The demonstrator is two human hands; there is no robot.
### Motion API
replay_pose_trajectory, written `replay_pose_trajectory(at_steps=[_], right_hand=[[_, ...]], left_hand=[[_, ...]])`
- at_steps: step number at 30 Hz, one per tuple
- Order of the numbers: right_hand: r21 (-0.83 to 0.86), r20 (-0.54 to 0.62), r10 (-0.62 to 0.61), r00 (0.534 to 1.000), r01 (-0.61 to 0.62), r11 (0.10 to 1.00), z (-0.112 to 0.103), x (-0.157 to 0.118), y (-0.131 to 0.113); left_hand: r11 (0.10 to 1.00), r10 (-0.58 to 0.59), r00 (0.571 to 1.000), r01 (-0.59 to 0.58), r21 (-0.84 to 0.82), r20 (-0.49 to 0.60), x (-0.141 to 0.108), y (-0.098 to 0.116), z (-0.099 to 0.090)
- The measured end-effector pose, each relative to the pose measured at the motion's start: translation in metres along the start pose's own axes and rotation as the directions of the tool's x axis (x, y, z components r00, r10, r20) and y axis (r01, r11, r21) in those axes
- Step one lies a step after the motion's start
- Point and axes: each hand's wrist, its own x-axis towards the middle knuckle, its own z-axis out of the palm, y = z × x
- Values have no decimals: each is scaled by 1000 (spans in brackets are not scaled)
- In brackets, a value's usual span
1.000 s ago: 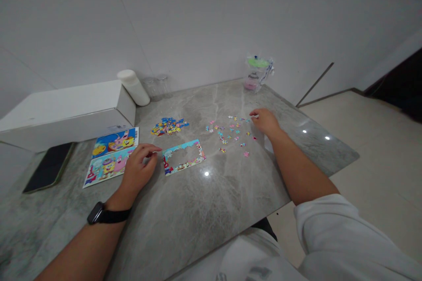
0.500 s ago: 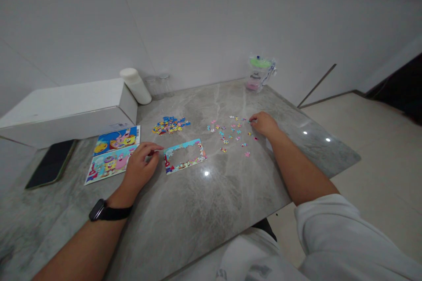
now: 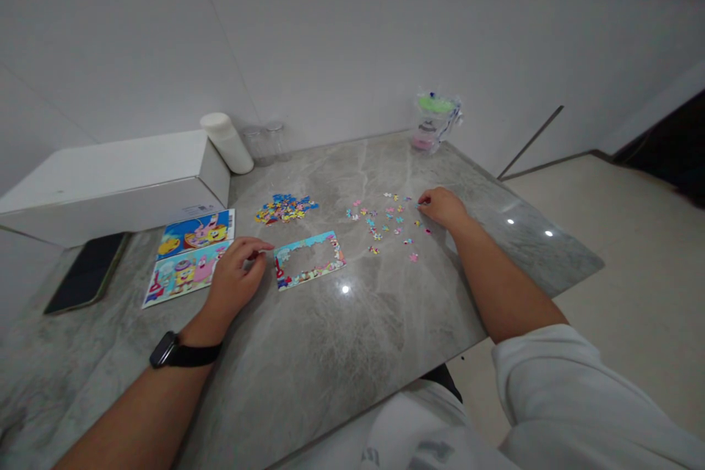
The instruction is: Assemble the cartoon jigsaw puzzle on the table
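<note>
A partly joined jigsaw puzzle point(image 3: 308, 280), its border assembled around a bare middle, lies on the grey stone-look table. My left hand point(image 3: 238, 272) rests at its left edge, index finger stretched out to the border and the other fingers loosely bent, holding nothing that I can see. Loose puzzle pieces point(image 3: 390, 210) are spread out to the right. At their right edge, my right hand point(image 3: 442, 207) has its thumb and fingertips pinched on a small bluish puzzle piece point(image 3: 419, 203), mostly covered by the fingers. Under my left wrist's far side lies a picture sheet point(image 3: 190, 261) with cartoon figures.
A heap of puzzle pieces point(image 3: 286, 208) lies behind the joined border. At the left are a phone point(image 3: 87, 273) and a long white box point(image 3: 110, 183). A white bottle point(image 3: 227, 144), glasses point(image 3: 265, 145) and a plastic bag point(image 3: 435, 123) stand near the wall.
My right hand stays at the right edge of the loose pieces with barely any shift. My left hand and the joined border have not visibly moved.
</note>
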Motion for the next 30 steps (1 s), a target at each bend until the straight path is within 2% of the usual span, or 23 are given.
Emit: replay_pose_trajectory(at_steps=[12, 25, 30], right_hand=[[-66, 144, 65, 987, -56, 996, -15, -4, -11], [-105, 174, 75, 982, -57, 993, -19, -6, -17], [-79, 174, 72, 982, -59, 995, -20, -2, -9]], left_hand=[[1000, 25, 1000, -25, 2, 8, 0, 0, 0], [999, 35, 999, -35, 8, 14, -1, -1, 0], [999, 25, 1000, -25, 20, 14, -1, -1, 0]])
